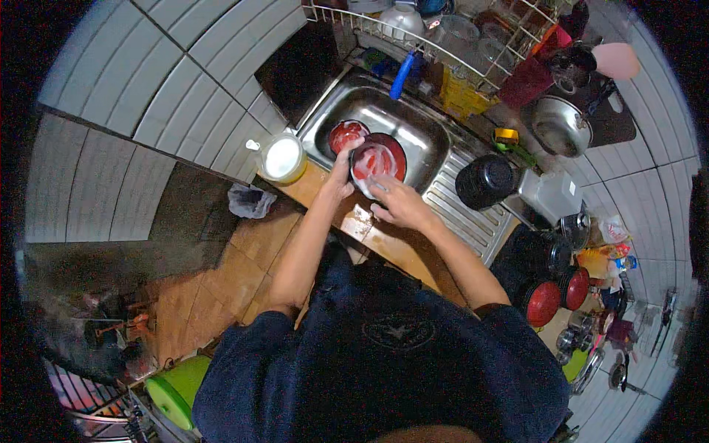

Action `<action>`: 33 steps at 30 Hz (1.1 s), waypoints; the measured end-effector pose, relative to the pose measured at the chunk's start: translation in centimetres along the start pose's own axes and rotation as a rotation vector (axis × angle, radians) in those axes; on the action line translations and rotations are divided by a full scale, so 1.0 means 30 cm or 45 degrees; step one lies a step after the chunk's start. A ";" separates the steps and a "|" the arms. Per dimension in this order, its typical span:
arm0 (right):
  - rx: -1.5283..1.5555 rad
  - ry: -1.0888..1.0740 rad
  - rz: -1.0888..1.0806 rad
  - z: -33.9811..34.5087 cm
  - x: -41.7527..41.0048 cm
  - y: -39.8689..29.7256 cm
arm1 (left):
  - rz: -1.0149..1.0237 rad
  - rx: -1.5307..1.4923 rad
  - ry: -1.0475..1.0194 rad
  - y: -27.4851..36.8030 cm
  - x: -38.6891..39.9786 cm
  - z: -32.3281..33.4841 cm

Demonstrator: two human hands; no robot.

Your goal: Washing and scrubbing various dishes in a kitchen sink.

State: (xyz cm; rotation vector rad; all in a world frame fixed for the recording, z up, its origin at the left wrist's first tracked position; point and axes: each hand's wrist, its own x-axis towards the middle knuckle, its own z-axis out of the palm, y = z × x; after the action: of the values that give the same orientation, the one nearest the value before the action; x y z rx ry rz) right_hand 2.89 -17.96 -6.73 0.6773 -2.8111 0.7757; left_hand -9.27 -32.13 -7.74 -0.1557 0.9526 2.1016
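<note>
My left hand (342,171) grips the rim of a red bowl with a dark edge (396,150), tilted over the near side of a stainless steel sink (426,124). White suds streak the inside of the bowl. Against its near, sudsy side rests my right hand (394,199); its fingertips are partly hidden by foam, and whether they hold a sponge I cannot tell. A second red bowl with suds (346,135) lies in the sink, just beyond my left hand. Left of the sink stands a clear tub with white contents (282,159).
A blue-handled utensil (403,75) hangs from a wire dish rack (365,23) behind the sink. On the ribbed drainboard (468,221) stands a black ribbed container (484,181). Farther right are a translucent container (548,194), a metal bowl (560,126) and dark pots (551,252).
</note>
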 end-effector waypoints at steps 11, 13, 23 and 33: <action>0.492 0.282 0.192 0.077 0.001 0.082 | 0.256 -0.186 -0.176 -0.198 0.062 -0.098; 0.460 0.209 0.163 0.079 0.005 0.083 | 0.307 -0.165 -0.086 -0.247 0.082 -0.144; 0.164 -0.279 0.019 0.010 -0.004 0.127 | -0.012 -0.281 -0.131 -0.175 0.009 -0.050; -0.218 -0.186 -0.140 0.011 -0.017 0.162 | -0.162 -0.213 -0.178 -0.083 -0.029 -0.003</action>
State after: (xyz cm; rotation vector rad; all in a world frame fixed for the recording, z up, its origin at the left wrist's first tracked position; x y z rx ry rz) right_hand 1.10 -14.23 -9.32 0.8826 -2.8954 0.4778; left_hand -6.94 -31.75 -8.89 -0.1483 0.6676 2.0442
